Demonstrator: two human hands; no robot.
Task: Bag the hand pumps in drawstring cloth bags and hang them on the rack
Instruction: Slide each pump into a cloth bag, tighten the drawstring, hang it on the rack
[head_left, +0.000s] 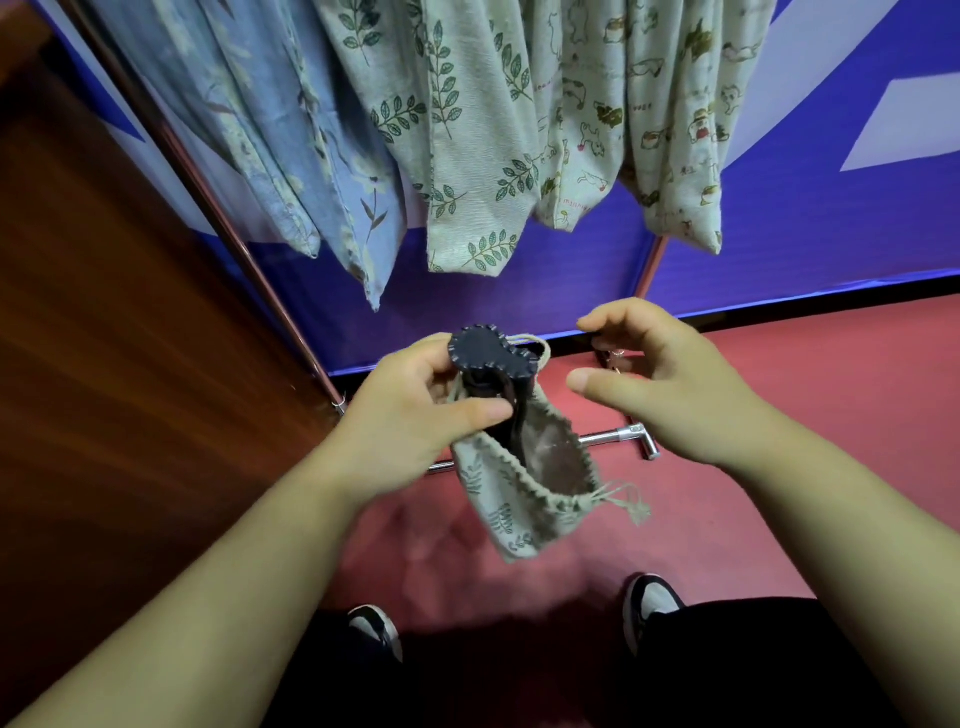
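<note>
Linen drawstring bag (524, 488) hangs open from the left hand (410, 415), which grips the dark hand pump (488, 364) half inside. The right hand (670, 384) is empty and spread. The pump may slip out, because the mouth is loose.

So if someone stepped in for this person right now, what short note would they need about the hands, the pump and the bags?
Left hand: shut on the dark hand pump and the rim of the leaf-print drawstring bag.
Right hand: open, empty, hovering beside the bag.
Pump: partly inside the bag, its top sticking out; bag mouth open, drawstrings loose.
Done: several cloth bags hang on the rack; whether they are filled cannot be told.
Left: push the pump in, pull the drawstrings, hang this bag.
</note>
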